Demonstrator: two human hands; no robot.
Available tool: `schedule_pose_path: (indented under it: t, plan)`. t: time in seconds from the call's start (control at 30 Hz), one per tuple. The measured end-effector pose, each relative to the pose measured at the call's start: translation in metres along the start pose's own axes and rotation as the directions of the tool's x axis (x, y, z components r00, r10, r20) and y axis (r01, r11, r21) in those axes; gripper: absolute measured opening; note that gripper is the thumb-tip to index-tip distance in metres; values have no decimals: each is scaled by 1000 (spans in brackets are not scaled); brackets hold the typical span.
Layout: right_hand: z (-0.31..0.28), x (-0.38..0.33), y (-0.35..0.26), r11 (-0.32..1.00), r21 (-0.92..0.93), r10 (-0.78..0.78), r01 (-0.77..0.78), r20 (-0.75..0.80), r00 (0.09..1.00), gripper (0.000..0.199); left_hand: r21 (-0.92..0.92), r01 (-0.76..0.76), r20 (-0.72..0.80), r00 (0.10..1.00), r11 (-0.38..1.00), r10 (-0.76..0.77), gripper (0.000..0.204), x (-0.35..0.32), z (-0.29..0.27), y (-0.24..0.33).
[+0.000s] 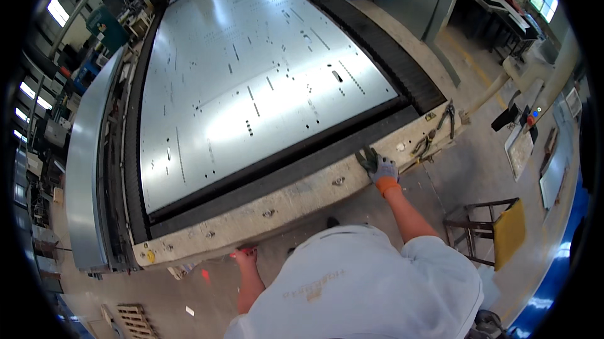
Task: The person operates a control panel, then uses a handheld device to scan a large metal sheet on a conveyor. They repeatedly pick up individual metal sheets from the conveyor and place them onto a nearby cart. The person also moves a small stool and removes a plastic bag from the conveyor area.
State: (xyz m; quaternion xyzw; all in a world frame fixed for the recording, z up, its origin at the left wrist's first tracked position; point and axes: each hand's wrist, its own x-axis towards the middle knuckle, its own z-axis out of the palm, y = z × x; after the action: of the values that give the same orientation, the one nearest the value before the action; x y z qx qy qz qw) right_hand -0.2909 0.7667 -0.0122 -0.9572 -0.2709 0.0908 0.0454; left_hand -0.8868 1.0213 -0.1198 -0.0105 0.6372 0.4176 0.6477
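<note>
Glossy, smooth metal sheet [251, 81], punched with small slots; around it a matt black bed [296, 166] and a rough, chalky frame [302, 194]. On that frame, right hand [379, 166] in knit cloth glove with orange cuff.

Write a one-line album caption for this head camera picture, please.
A person's gloved right hand and left hand rest on the pale frame edging a large perforated metal sheet.
</note>
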Motion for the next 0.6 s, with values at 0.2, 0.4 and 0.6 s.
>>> schedule_pose_path:
  t: [0.2,0.4,0.6]
  plan:
    - [12,6,16,998,44,-35,39,-81,996,70,8,30,127,991,1000,-30,65,9,-10,-10]
    - [1,10,8,998,61,-30,31,-26,999,56,113,105,-29,994,988,-102,79,-26,-27,-50]
    - [19,30,27,919,386,-32,81,-131,991,38,483,165,51,975,860,-216,63,-52,-60,-82]
